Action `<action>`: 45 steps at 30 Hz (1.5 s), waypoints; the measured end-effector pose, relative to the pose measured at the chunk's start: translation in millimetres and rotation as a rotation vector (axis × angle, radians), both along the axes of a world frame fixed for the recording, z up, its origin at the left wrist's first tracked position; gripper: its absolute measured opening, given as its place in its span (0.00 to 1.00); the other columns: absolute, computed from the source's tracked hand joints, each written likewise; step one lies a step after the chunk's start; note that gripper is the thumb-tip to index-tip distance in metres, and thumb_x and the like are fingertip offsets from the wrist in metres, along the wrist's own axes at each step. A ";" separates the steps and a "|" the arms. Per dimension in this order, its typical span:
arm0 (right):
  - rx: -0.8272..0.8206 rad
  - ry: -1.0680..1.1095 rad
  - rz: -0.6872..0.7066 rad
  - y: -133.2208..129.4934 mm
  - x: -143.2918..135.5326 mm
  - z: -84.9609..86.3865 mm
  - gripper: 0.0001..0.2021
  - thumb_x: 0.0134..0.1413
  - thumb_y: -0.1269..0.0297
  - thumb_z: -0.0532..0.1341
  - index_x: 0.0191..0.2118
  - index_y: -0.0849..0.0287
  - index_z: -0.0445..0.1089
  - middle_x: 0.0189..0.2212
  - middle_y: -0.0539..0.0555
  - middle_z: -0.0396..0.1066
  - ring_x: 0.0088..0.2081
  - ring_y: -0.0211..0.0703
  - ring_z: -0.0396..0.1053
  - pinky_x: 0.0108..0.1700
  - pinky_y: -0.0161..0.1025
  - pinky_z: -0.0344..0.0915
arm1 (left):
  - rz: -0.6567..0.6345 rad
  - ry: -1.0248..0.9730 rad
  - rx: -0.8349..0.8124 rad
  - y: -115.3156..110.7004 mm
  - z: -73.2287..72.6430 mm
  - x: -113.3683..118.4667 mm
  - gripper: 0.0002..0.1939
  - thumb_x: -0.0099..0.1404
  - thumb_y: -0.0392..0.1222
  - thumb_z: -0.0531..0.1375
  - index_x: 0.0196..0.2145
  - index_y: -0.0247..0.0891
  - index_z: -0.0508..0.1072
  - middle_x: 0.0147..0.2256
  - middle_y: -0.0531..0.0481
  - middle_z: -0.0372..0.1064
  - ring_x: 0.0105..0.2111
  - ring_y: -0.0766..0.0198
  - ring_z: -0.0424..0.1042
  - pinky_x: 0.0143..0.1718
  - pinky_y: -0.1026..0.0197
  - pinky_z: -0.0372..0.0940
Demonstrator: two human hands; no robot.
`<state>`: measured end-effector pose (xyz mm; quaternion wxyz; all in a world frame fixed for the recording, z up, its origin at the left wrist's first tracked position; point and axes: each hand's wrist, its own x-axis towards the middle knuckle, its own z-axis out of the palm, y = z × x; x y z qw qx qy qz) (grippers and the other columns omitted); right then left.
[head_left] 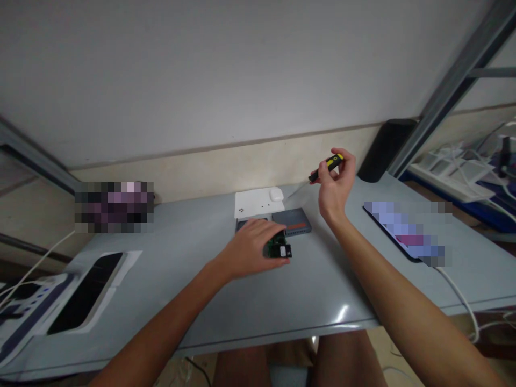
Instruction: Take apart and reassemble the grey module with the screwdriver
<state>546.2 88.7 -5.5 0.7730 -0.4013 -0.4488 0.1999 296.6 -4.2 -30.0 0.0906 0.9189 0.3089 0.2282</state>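
My left hand (pixel 256 248) is closed around a small green circuit board (pixel 279 247) with black parts and a pale label, held just above the desk. Behind it lies a dark grey casing half (pixel 292 221) with an orange strip, and another dark casing piece (pixel 242 223) is partly hidden by my fingers. Raised to the right, my right hand (pixel 336 185) grips a screwdriver (pixel 327 167) by its black and yellow handle. The thin shaft points down and left, its tip apart from the board. A white sheet (pixel 252 201) behind the casing bears several small dark screws.
A white rounded case (pixel 276 194) sits on the sheet. At the left lies a dark-screened phone (pixel 88 293) on paper; at the right, a lit phone (pixel 403 231) with a white cable (pixel 459 293). A black cylinder (pixel 385 150) stands by the wall. Metal posts flank the desk (pixel 193 312).
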 end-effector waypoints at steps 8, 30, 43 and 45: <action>-0.325 -0.063 0.402 -0.3 -19.1 -11.3 0.19 0.52 0.51 0.70 0.47 0.51 0.72 0.34 0.46 0.68 0.27 0.36 0.65 0.24 0.34 0.63 | -0.061 0.135 0.036 -28.9 -16.9 10.4 0.40 0.67 0.70 0.67 0.65 0.40 0.71 0.57 0.39 0.78 0.55 0.46 0.76 0.58 0.46 0.69; -0.317 0.070 0.331 2.8 -58.6 -42.5 0.25 0.51 0.48 0.72 0.51 0.50 0.67 0.38 0.48 0.67 0.32 0.40 0.70 0.25 0.36 0.69 | 0.172 0.032 0.143 38.6 -27.9 -62.3 0.13 0.79 0.38 0.56 0.46 0.40 0.82 0.43 0.42 0.80 0.48 0.52 0.71 0.54 0.46 0.70; -0.257 0.234 0.096 13.1 -25.2 -31.8 0.23 0.49 0.51 0.70 0.48 0.48 0.65 0.39 0.46 0.65 0.33 0.38 0.66 0.28 0.35 0.69 | 0.135 -0.078 0.126 10.2 -16.0 -44.3 0.10 0.77 0.44 0.62 0.50 0.44 0.82 0.53 0.43 0.77 0.55 0.53 0.73 0.61 0.43 0.68; -0.292 0.260 0.090 15.2 -24.6 -35.6 0.24 0.48 0.50 0.70 0.48 0.49 0.65 0.39 0.46 0.65 0.34 0.39 0.67 0.28 0.36 0.68 | 0.027 -0.045 0.085 0.1 -11.4 -33.5 0.12 0.76 0.47 0.64 0.53 0.44 0.81 0.53 0.44 0.78 0.55 0.53 0.74 0.61 0.45 0.69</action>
